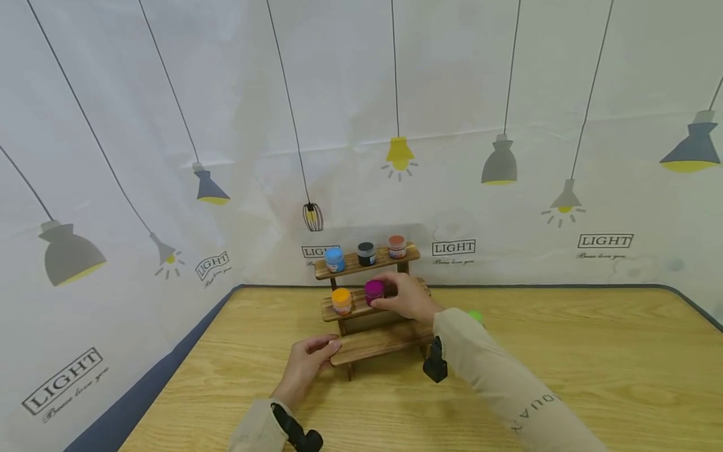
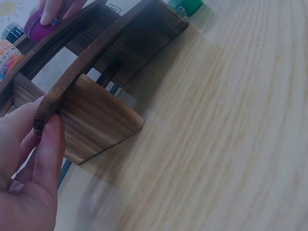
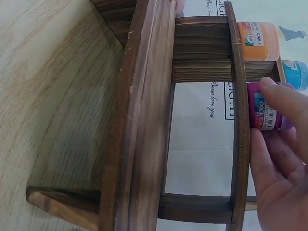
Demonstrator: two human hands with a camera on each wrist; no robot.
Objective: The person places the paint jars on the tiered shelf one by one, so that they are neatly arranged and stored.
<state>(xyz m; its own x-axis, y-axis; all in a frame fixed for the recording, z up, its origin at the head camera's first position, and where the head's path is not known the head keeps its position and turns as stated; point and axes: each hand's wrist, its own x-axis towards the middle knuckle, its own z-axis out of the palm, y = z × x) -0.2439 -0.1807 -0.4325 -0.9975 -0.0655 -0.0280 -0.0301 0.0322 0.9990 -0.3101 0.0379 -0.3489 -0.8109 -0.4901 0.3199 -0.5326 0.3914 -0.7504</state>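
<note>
A wooden three-step stand rests on the table. My left hand pinches the left end of its lowest board, thumb above and fingers below, as the left wrist view shows. On the middle step, my right hand grips a purple paint jar between thumb and fingers; its base is at the board. Left of it on that step sits an orange-yellow paint jar. The top step carries a blue jar, a black jar and an orange-red jar. The lowest step bears no jar.
A green jar is on the table right of the stand, partly hidden by the right sleeve. Behind the wooden table hangs a white backdrop printed with lamps, close to the stand's back.
</note>
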